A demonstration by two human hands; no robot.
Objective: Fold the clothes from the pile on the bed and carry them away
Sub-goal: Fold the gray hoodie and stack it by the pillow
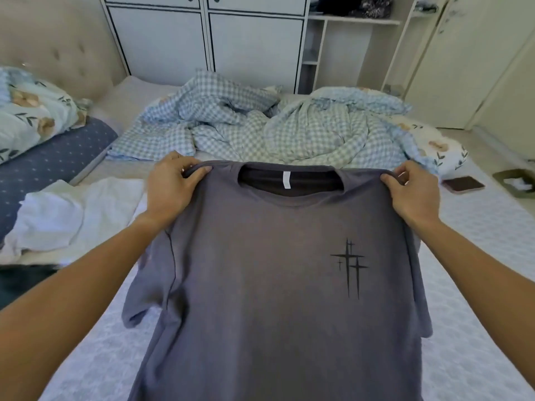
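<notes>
Left hand (170, 186) and right hand (414, 192) pinching grey T-shirt (260, 270) shoulders; fingers (202, 171) curled on fabric. Best lowered flat onto bed (477, 241), shoulders level, sleeves spread.

Over the bed, a checked blue duvet (260, 125) lies crumpled, floral pillow (31, 111) at left beside a dotted navy cushion (49, 169); white wardrobe (202, 33) stands behind, a brown wallet (463, 184) on the right.

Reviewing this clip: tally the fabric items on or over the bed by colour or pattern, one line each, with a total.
Grey T-shirt, gripped by left hand and right hand: 1
White garment: 1
Checked duvet: 1
Floral pillows: 2
Dotted blue pillow: 1
Total: 6
</notes>
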